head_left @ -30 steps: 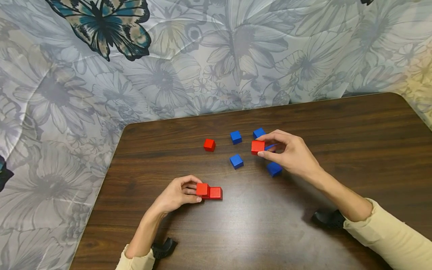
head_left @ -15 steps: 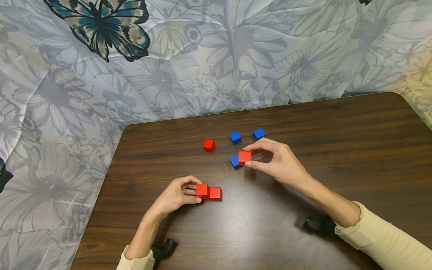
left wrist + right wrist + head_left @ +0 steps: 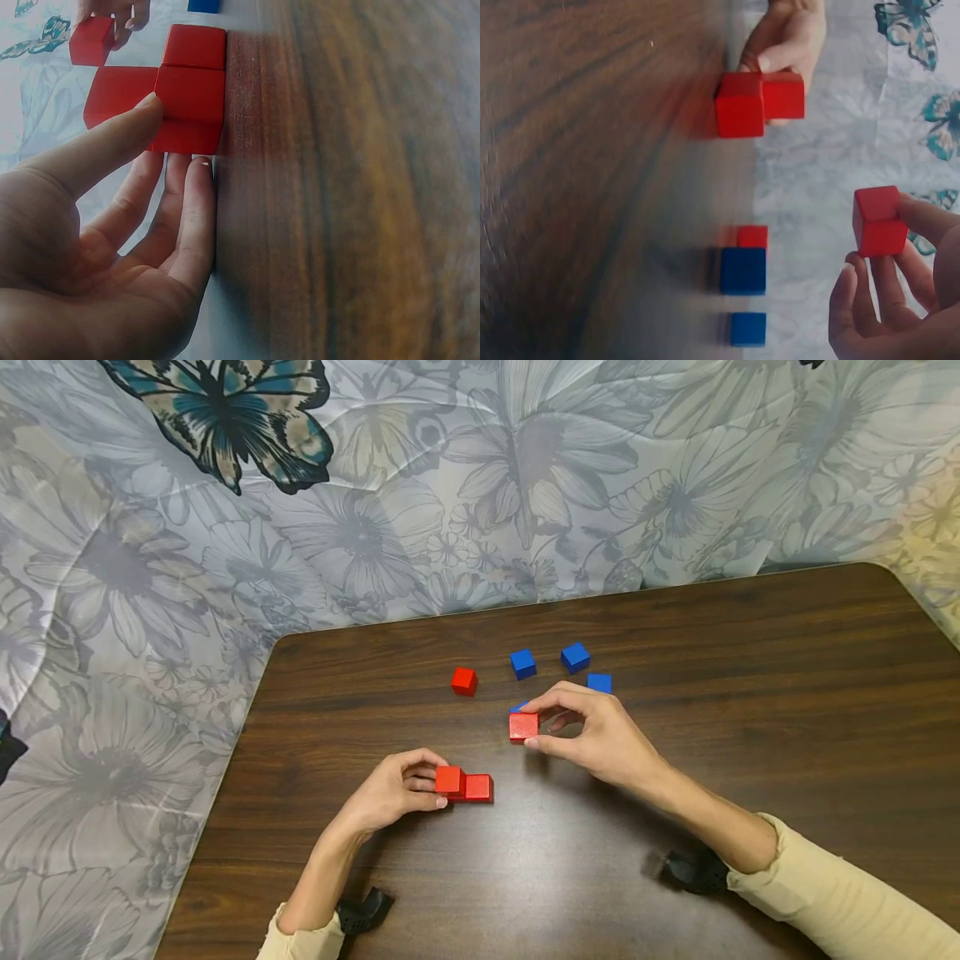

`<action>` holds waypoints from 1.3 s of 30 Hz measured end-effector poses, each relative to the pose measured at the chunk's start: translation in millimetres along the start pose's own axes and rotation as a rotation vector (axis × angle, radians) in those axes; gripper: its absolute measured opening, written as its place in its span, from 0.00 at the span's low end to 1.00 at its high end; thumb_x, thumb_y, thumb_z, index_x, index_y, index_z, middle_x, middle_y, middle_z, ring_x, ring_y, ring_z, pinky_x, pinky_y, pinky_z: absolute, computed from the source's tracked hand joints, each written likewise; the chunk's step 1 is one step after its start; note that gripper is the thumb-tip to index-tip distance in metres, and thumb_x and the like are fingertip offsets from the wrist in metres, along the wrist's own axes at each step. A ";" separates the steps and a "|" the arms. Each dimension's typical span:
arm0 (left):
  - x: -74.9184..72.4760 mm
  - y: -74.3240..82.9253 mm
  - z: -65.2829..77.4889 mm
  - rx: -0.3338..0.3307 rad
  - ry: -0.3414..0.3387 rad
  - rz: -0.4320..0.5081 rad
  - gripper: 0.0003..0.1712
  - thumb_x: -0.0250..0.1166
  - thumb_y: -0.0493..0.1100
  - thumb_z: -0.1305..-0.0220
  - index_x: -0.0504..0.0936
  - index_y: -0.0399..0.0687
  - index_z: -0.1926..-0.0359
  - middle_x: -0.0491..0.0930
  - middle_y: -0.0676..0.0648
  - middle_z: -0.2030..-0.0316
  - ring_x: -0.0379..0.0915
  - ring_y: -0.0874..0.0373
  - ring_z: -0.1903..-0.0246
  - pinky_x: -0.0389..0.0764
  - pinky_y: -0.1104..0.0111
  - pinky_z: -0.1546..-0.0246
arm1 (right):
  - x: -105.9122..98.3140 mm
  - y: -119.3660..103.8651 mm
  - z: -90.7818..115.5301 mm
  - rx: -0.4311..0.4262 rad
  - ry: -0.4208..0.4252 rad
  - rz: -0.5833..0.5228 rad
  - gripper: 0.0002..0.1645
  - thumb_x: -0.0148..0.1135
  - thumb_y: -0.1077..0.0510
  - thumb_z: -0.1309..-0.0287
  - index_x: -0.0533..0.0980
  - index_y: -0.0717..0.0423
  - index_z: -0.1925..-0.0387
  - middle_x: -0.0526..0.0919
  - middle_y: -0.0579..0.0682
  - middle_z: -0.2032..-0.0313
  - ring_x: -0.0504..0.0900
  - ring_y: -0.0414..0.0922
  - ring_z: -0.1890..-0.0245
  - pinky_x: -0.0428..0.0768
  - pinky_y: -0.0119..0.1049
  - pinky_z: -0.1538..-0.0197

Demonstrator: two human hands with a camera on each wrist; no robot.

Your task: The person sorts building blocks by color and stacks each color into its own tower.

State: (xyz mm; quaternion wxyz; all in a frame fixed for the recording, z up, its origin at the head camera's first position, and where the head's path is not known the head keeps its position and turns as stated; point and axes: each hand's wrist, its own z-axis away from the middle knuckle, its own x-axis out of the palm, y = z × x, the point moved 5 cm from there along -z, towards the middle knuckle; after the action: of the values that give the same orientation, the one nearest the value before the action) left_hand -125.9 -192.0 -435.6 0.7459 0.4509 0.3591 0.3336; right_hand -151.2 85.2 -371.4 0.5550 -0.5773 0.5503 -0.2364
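Observation:
Two red cubes lie side by side on the table, with a third red cube (image 3: 450, 781) stacked on the left one. My left hand (image 3: 393, 793) holds this stack from the left. In the left wrist view, its thumb presses near the seam between the upper red cube (image 3: 120, 94) and the lower red cube (image 3: 191, 109), and its fingers lie on the far side. My right hand (image 3: 596, 735) pinches another red cube (image 3: 523, 727) between thumb and fingers. That cube hangs above the table, right of and beyond the stack, as the right wrist view (image 3: 880, 221) also shows.
A loose red cube (image 3: 464, 682) lies farther back. Several blue cubes, among them a blue cube (image 3: 522, 663) and another blue cube (image 3: 575, 657), sit right of it. One blue cube (image 3: 519, 706) is mostly covered by the held cube. A patterned cloth (image 3: 360, 527) hangs behind the table.
My right hand has carried its red cube leftward and nearer, from over the blue cubes toward the stack. The left hand and the stack have stayed in place.

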 end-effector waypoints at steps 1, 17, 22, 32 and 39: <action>0.1 0.2 0.0 0.000 -0.001 0.000 0.23 0.73 0.29 0.46 0.79 0.35 0.48 0.80 0.41 0.55 0.80 0.49 0.56 0.82 0.67 0.56 | 1.7 0.1 0.2 0.003 -0.004 -0.003 0.19 0.78 0.61 0.51 0.84 0.49 0.55 0.84 0.41 0.58 0.83 0.47 0.62 0.83 0.36 0.56; -0.2 0.2 -1.2 0.007 0.003 -0.017 0.23 0.73 0.29 0.46 0.79 0.36 0.48 0.81 0.42 0.55 0.79 0.50 0.55 0.82 0.66 0.56 | 30.0 1.9 6.8 0.043 -0.050 0.034 0.19 0.79 0.57 0.51 0.84 0.42 0.56 0.82 0.37 0.59 0.83 0.44 0.61 0.83 0.37 0.57; -0.2 -0.4 -1.1 0.005 0.003 -0.009 0.23 0.73 0.29 0.45 0.79 0.36 0.48 0.80 0.42 0.54 0.79 0.49 0.54 0.82 0.66 0.55 | 39.0 1.8 8.4 0.063 -0.074 0.042 0.19 0.79 0.56 0.52 0.84 0.41 0.56 0.82 0.36 0.59 0.83 0.43 0.64 0.82 0.38 0.59; 0.1 -0.3 -2.0 0.009 0.000 -0.009 0.22 0.73 0.30 0.45 0.79 0.36 0.49 0.81 0.42 0.55 0.79 0.49 0.54 0.81 0.66 0.55 | 53.0 4.6 9.2 0.108 -0.104 0.035 0.19 0.80 0.56 0.53 0.84 0.41 0.57 0.82 0.36 0.60 0.84 0.41 0.66 0.82 0.37 0.63; -0.2 -0.8 -0.8 0.002 0.002 -0.015 0.22 0.73 0.30 0.45 0.79 0.36 0.48 0.80 0.40 0.54 0.80 0.49 0.54 0.82 0.66 0.54 | 63.0 6.0 7.9 0.090 -0.123 0.023 0.18 0.79 0.58 0.52 0.83 0.44 0.57 0.82 0.37 0.59 0.84 0.41 0.63 0.83 0.36 0.59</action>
State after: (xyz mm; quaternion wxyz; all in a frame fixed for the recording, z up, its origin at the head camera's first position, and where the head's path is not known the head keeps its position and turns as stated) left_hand -126.5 -192.1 -436.6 0.7477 0.4485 0.3637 0.3280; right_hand -128.6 33.0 -400.3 0.6159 -0.5588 0.5105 -0.2187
